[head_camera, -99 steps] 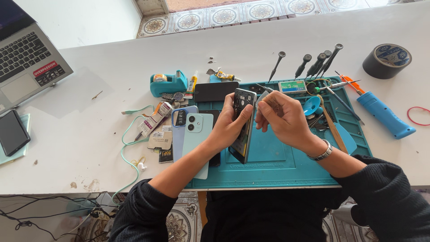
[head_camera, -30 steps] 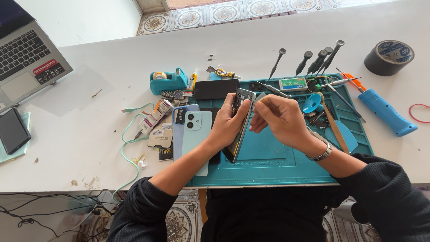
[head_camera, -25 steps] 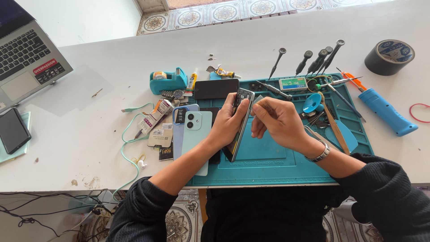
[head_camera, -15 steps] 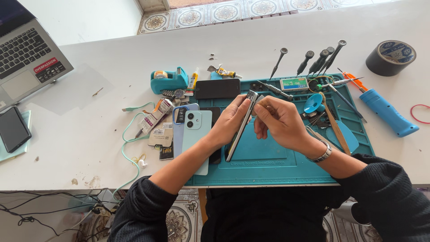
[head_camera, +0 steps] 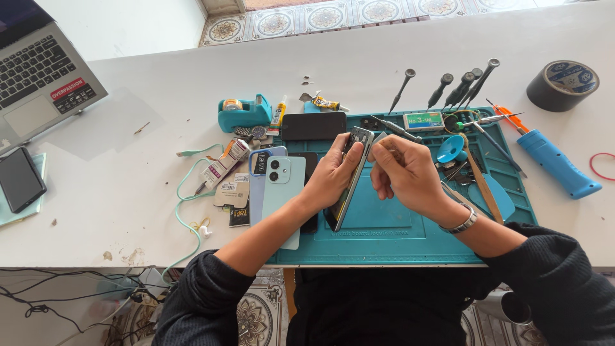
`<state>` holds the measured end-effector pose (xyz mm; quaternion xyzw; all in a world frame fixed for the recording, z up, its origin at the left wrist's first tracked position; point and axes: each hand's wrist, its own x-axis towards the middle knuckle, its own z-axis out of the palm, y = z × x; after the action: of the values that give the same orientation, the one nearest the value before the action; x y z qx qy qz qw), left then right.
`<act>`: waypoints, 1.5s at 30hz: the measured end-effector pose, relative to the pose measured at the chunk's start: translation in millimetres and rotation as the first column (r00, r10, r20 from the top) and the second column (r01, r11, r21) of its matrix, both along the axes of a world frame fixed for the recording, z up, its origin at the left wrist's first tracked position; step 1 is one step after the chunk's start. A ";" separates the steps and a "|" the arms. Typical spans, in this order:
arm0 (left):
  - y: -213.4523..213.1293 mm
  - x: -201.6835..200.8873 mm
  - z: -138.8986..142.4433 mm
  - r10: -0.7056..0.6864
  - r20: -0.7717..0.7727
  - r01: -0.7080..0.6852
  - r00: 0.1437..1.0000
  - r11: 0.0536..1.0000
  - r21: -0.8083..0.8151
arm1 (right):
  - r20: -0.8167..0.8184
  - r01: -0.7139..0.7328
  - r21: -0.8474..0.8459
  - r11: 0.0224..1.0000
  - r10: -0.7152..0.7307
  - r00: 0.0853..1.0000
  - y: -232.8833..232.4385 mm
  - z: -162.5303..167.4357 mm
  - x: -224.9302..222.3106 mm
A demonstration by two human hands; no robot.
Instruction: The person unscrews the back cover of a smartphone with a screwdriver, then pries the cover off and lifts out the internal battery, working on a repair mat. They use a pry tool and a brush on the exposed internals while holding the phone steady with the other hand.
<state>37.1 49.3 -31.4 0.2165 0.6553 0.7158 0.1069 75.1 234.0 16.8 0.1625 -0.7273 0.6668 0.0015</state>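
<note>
The left hand (head_camera: 333, 176) gripped a smartphone (head_camera: 349, 176) tilted on edge over the teal repair mat (head_camera: 384, 240), exposing its side seam. At 3 o'clock, the right hand (head_camera: 407, 173) was pinched closed at that seam; any tool was hidden. At 12 o'clock, the mat's compartments held screwdrivers (head_camera: 461, 86).

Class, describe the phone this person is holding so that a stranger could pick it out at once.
Start at the teal work mat on the white table. Above its middle, the left hand grips a dark phone tilted on edge, the right hand at its top. Unlike the pale green phone and other phones lying flat, it is lifted.
</note>
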 end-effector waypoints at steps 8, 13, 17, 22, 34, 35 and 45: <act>1.8 1.1 4.2 0.103 -0.050 -0.109 0.993 0.986 -0.126 | -0.019 0.006 -0.008 1.000 -0.007 1.000 -3.1 -11.3 0.1; 2.7 2.7 9.6 0.154 -0.030 -0.156 0.988 0.974 -0.166 | -0.015 -0.015 -0.043 0.999 0.014 1.000 -4.3 -18.2 -1.6; 4.1 5.7 12.2 0.201 -0.057 -0.208 0.978 0.960 -0.188 | -0.028 -0.016 -0.036 0.999 0.015 1.000 -5.4 -25.0 -1.3; 3.9 5.0 13.8 0.217 -0.069 -0.226 0.974 0.955 -0.190 | -0.049 -0.081 -0.089 0.993 0.077 0.996 -9.7 -32.5 3.5; 1.4 3.8 10.1 0.232 -0.081 -0.242 0.969 0.957 -0.161 | 0.008 -0.115 0.016 0.993 0.115 0.993 -6.7 -29.9 0.9; 1.4 3.2 10.0 0.229 -0.072 -0.238 0.971 0.960 -0.149 | 0.014 -0.128 0.018 0.992 0.128 0.992 -6.9 -29.8 0.3; 1.4 3.4 13.9 0.216 0.024 -0.211 0.976 0.969 -0.128 | 0.037 -0.198 -0.064 0.978 0.201 0.979 -3.0 -34.8 -3.9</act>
<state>40.5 50.7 -17.6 0.1241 0.7160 0.6848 0.0549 71.1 230.9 -18.0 0.2202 -0.6869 0.6884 -0.0762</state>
